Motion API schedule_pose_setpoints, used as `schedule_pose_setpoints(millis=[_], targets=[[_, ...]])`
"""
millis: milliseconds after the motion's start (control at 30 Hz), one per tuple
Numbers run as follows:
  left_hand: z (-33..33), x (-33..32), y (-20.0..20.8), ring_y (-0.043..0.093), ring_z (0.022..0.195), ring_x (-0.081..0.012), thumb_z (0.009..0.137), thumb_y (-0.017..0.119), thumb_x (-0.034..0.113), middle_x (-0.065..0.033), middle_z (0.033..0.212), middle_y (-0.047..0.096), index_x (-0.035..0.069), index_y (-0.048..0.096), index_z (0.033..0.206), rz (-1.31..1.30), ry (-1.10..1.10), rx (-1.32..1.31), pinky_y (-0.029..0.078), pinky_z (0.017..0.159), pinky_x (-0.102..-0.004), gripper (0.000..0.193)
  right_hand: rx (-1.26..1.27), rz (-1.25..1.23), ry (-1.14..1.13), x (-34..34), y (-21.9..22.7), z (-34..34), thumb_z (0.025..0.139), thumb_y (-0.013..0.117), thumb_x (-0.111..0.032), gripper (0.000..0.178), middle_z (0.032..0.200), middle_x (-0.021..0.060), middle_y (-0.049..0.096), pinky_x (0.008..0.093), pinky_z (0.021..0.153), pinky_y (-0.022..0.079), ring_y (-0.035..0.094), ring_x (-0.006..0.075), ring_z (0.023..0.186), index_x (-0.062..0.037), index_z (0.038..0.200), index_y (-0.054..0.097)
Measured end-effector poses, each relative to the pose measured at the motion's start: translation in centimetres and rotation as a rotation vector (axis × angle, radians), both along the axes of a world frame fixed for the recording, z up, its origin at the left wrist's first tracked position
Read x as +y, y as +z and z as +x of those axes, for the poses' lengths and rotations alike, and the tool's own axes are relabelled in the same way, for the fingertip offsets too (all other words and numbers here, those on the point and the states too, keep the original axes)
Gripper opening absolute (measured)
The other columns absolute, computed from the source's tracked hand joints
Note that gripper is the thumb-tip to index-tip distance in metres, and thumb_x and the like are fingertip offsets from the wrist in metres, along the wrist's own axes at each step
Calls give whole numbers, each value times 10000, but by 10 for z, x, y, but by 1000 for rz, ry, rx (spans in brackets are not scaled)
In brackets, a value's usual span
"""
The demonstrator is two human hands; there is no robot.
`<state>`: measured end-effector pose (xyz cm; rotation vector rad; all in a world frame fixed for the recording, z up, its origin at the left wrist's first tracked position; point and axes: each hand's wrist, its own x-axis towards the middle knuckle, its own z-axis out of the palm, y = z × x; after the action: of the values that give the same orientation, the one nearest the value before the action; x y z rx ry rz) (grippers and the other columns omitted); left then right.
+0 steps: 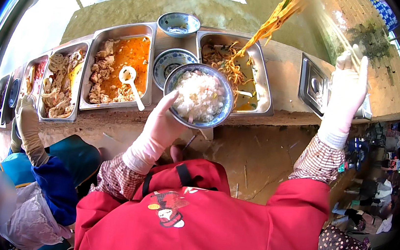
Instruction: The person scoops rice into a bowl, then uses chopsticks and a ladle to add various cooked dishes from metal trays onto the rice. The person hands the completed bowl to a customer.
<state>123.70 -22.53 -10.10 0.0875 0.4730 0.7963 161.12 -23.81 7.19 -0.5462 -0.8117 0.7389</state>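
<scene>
My gloved left hand (161, 124) grips a blue-and-white bowl (225, 110) of white rice (198, 96) from its near side, tilted a little toward me. Raised at the right, my gloved right hand (348, 87) is closed on a pair of chopsticks (339, 36). From their blurred tips hangs a long bundle of yellow-orange shredded strands (277, 21). The bundle trails down to the metal tray (264, 95) of similar strands in liquid, just behind the rice bowl. A pale handle lies in that tray.
Two more patterned bowls, one nearer (159, 68) and one farther (177, 32), stand between the trays. A tray of orange stew (141, 51) holds a white ladle (128, 75). Other food trays (61, 84) continue left. A metal lid (313, 86) lies right. A gloved co-worker (50, 182) sits at left.
</scene>
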Motion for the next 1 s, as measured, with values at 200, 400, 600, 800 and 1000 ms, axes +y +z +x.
schedule_pose_setpoints(millis=[200,400,600,800,1000], targets=[[19,20,-5,444,1255,-278,909,570,256,-124,1380,463,42,382,1375,28,-27,-108,354,1052,-436,545,-287,194,219,14,75,3,1002,389,-170,381,1028,248,621,376,860,541,630,278,951,143,1184,506],[31,31,-14,442,1267,-262,925,562,298,-104,1384,466,66,393,1372,63,-38,-176,351,1047,-447,530,-342,292,459,11,132,-7,1003,353,-115,377,1180,297,541,434,925,500,574,325,1028,186,1210,446],[24,27,-13,425,1271,-234,936,554,329,-67,1395,459,103,392,1384,59,-58,-153,350,1018,-417,528,-332,248,280,-4,138,-35,999,389,-124,379,1129,278,538,368,856,487,549,272,991,178,1218,451],[15,10,-13,438,1250,-236,936,544,358,-97,1391,446,59,356,1393,232,-37,-84,353,1026,-415,578,-431,29,39,-27,77,-71,1001,422,-219,370,960,181,626,284,695,500,587,166,810,94,1143,560],[-24,-27,-9,495,1192,-244,912,581,357,-127,1346,484,16,360,1375,277,48,-9,421,963,-395,616,-471,-217,95,-38,18,-132,994,422,-314,401,853,130,628,279,623,479,594,167,727,36,970,616]])
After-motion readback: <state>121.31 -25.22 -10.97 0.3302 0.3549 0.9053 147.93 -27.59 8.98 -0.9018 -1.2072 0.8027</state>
